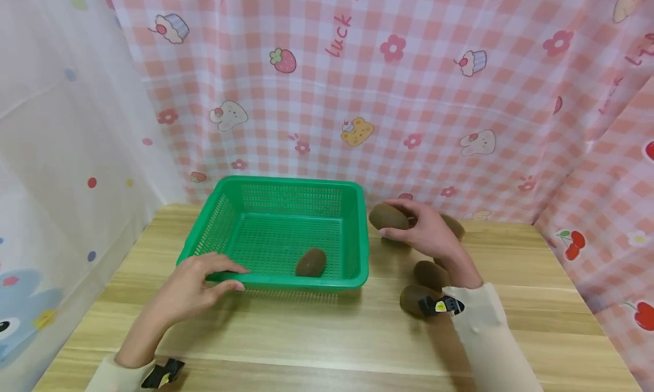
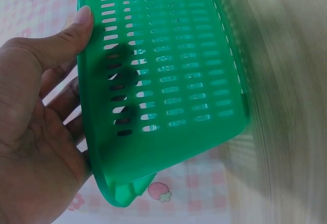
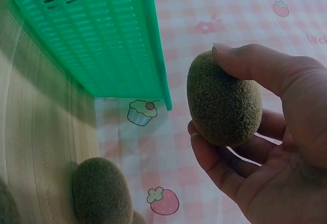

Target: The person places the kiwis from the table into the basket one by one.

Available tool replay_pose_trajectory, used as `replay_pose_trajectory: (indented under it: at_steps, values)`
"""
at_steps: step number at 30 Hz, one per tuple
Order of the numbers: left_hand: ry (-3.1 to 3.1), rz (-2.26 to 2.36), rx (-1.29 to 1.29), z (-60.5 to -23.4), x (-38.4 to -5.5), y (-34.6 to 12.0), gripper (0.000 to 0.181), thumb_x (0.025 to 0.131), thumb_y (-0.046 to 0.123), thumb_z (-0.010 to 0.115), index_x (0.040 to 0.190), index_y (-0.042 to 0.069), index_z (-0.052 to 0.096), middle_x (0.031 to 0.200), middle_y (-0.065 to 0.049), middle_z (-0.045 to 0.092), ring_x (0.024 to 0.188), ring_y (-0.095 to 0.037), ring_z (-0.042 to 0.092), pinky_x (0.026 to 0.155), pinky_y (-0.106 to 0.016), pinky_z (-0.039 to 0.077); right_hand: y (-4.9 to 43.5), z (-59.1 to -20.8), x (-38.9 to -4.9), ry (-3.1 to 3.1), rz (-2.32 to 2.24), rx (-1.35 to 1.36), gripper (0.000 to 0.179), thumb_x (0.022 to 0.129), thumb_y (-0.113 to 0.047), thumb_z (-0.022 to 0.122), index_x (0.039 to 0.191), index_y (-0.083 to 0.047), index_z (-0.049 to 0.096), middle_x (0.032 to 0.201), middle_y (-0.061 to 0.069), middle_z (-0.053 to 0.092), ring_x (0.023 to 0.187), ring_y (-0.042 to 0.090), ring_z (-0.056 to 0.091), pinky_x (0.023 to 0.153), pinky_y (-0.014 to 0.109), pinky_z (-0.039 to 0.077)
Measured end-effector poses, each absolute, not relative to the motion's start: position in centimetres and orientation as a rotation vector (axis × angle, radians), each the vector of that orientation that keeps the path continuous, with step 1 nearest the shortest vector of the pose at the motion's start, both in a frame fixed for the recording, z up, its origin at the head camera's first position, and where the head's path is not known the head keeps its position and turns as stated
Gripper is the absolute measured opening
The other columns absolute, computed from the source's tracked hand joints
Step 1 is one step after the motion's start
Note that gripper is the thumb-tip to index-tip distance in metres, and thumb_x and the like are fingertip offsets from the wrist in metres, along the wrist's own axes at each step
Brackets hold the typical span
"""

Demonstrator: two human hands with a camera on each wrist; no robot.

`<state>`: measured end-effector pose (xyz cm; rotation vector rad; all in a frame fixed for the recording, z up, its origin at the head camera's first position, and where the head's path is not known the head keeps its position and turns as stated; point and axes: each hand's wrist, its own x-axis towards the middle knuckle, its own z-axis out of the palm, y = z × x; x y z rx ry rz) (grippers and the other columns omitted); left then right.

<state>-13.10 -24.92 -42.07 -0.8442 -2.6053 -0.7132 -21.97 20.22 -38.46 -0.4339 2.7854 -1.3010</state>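
A green plastic basket (image 1: 293,281) with slotted walls stands on the table, and one brown kiwi (image 1: 311,262) lies inside near its front wall. My left hand (image 1: 196,284) holds the basket's front rim at the left, thumb on the near side and fingers over the rim; the left wrist view shows the thumb (image 2: 66,42) against the rim. Just right of the basket, my right hand (image 1: 429,230) grips a fuzzy kiwi (image 3: 222,101) between thumb and fingers, raised off the table. Below and behind that hand are several more kiwis (image 1: 430,274), partly hidden by hand and wrist.
The wooden table (image 1: 327,346) reaches back to a pink checked curtain (image 1: 317,97). A white dotted curtain (image 1: 76,125) hangs at the left, and another checked cloth (image 1: 613,222) at the right. In the right wrist view a kiwi (image 3: 102,191) lies beneath the held one.
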Motion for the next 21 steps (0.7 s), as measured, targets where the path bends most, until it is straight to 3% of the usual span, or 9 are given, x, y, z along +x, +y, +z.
replay_pose_trajectory:
  at_steps: [21]
  values:
    - [-2.607, -0.712, -0.842, -42.1, -13.1, -24.9, 0.026, 0.08, 0.024, 0.088, 0.103, 0.033, 0.079, 0.099, 0.019, 0.075, 0.093, -0.008, 0.07, 0.08, -0.036, 0.058, 17.0, -37.1, -22.6, 2.791, -1.167, -0.587, 0.061, 0.087, -0.038, 0.084, 0.141, -0.023, 0.062, 0.137, 0.001, 0.066, 0.111, 0.023, 0.066, 0.095, 0.042, 0.055]
